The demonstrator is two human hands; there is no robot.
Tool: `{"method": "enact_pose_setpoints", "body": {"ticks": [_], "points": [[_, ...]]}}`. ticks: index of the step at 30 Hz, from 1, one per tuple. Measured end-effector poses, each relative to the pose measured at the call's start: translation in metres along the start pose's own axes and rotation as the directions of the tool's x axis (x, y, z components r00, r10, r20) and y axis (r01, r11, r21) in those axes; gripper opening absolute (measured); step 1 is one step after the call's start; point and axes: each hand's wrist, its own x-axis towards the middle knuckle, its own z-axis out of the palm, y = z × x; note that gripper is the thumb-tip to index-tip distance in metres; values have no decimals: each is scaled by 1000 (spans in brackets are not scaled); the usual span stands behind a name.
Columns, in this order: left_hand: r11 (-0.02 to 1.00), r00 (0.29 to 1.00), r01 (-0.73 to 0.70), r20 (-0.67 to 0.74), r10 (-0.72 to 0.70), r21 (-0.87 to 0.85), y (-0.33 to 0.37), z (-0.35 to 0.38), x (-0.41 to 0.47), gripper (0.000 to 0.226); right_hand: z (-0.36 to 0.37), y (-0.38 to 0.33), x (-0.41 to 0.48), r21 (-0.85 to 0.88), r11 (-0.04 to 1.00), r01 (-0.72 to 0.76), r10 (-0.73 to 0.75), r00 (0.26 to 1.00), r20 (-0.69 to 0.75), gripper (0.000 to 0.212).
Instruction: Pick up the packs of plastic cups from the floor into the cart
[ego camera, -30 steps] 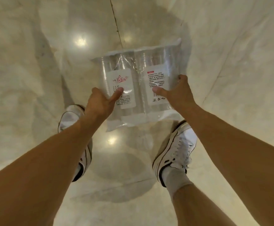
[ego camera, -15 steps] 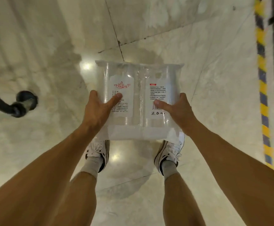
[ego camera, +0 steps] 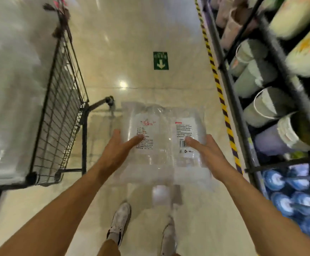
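The wire cart (ego camera: 58, 111) is standing at the left of the frame, holding blurred clear-wrapped bundles (ego camera: 8, 85). The pack of plastic cups (ego camera: 164, 145) is hanging at centre, just right of the cart. The left hand (ego camera: 114, 154) and right hand (ego camera: 208, 156) are gripping its sides, thumbs lying on top.

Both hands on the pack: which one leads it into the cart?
Left, probably. The cart stands to the left, nearest the left hand. The right hand holds the pack's far side, by the shelves.
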Motion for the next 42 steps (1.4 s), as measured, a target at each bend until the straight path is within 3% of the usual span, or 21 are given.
{"method": "enact_pose_setpoints", "body": {"ticks": [3,5,6,7,12,17,23,26,31,35,42], "points": [[992,995,-89,-52,84,-94,61,-40,-49,46,6,-82,-40,-48,996,81,-78,994,74,82],[987,992,-95,-93,83,-132,86,-65,-89,33,17,-131,-73,-89,985,149,-131,974,185,36],[983,989,-94,-130,74,-159,96,-77,-109,35,25,-152,-88,-115,977,180,-150,961,231,20],[978,985,-92,-160,63,-185,102,-89,-128,38,34,-170,-100,-142,968,206,-163,951,264,18],[937,943,-52,-325,-68,-347,115,-159,-210,38,96,-231,-153,-190,950,246,-158,908,389,31],[925,900,-29,-413,-140,-378,115,-244,-267,52,180,-276,-198,-187,940,285,-171,869,465,37],[933,880,-115,-471,-64,-340,125,-348,-283,34,272,-318,-221,-116,950,291,-198,845,496,36],[919,913,-119,-406,-48,-377,126,-402,-270,81,309,-340,-225,-69,955,289,-219,840,497,37],[925,941,-44,-327,-89,-377,140,-462,-232,62,349,-370,-212,-31,966,256,-214,865,455,39],[954,947,-68,-320,-30,-291,163,-494,-192,28,377,-394,-187,-12,962,273,-244,878,411,46],[955,945,-85,-326,-13,-284,182,-550,-107,47,421,-446,-120,7,967,255,-237,887,397,41]]}}
